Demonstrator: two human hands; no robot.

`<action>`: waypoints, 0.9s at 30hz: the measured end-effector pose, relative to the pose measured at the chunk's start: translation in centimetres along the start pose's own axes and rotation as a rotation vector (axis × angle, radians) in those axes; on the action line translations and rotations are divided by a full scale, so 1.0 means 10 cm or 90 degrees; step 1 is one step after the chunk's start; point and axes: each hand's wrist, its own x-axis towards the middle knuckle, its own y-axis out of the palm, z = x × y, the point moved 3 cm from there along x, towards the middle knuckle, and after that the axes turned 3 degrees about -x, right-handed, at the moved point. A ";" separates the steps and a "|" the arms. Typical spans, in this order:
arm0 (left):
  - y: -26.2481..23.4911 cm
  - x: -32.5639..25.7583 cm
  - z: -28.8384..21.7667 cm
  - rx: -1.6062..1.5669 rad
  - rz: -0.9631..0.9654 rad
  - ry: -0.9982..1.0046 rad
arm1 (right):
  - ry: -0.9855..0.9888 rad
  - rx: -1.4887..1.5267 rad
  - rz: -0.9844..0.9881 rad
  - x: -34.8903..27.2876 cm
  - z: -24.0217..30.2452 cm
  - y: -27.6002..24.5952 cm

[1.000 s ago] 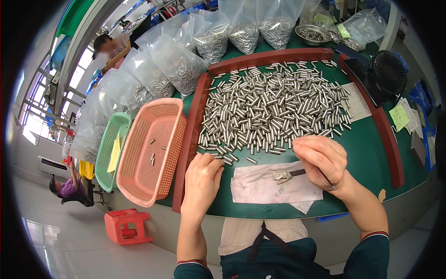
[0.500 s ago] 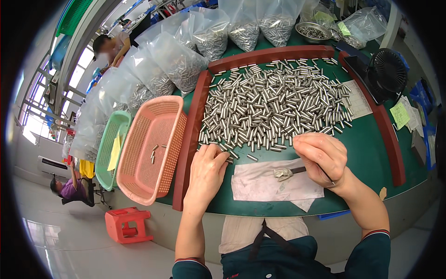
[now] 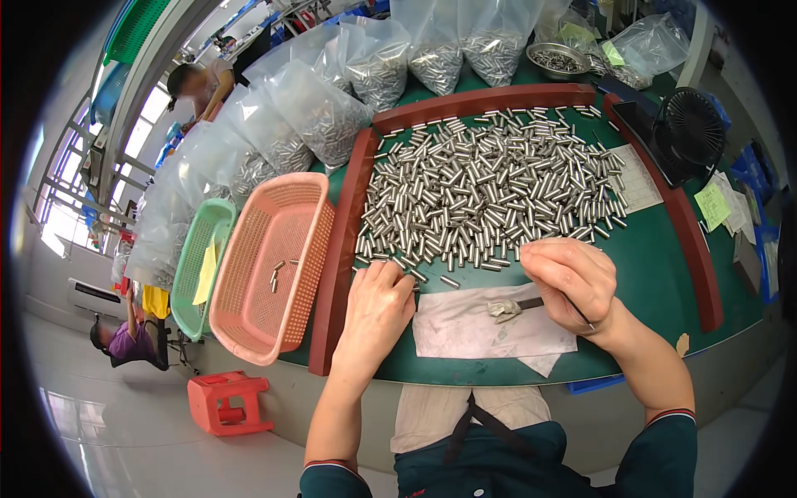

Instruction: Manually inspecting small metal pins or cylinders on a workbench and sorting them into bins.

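Observation:
Many short shiny metal pins (image 3: pixel 490 183) lie in a wide heap on the green tabletop. At the heap's near left edge, my left hand (image 3: pixel 375 309) is closed with fingers curled down beside a few loose pins; anything in its fingertips is hidden. My right hand (image 3: pixel 573 280) is closed around a thin dark tool (image 3: pixel 579 312), its pinched fingertips at the heap's near edge. Whether they also hold a pin I cannot make out. Beneath and left of that hand, a pale wad (image 3: pixel 503 310) at the end of a dark strip rests on a stained whitish cloth (image 3: pixel 448 334).
Red-brown rails (image 3: pixel 490 101) border the heap. Left of them stand a pink basket (image 3: pixel 228 311) with a few pins and a green basket (image 3: pixel 184 303). Bags of pins (image 3: pixel 378 70) line the back, near a metal bowl (image 3: pixel 560 72). A black fan (image 3: pixel 691 129) is at right.
My left hand has shifted slightly right and toward me, its fingers still curled. My right hand has moved only a touch left, keeping the dark tool.

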 end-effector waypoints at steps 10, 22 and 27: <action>0.06 0.02 0.05 0.045 -0.024 -0.001 | 0.003 0.008 0.003 0.01 0.00 0.01; 0.18 0.21 -0.12 -0.775 -0.085 -0.191 | 0.019 -0.001 0.019 0.00 0.00 -0.02; 0.29 0.46 -0.24 -0.975 -0.010 -0.205 | 0.012 -0.001 -0.002 0.02 0.05 -0.08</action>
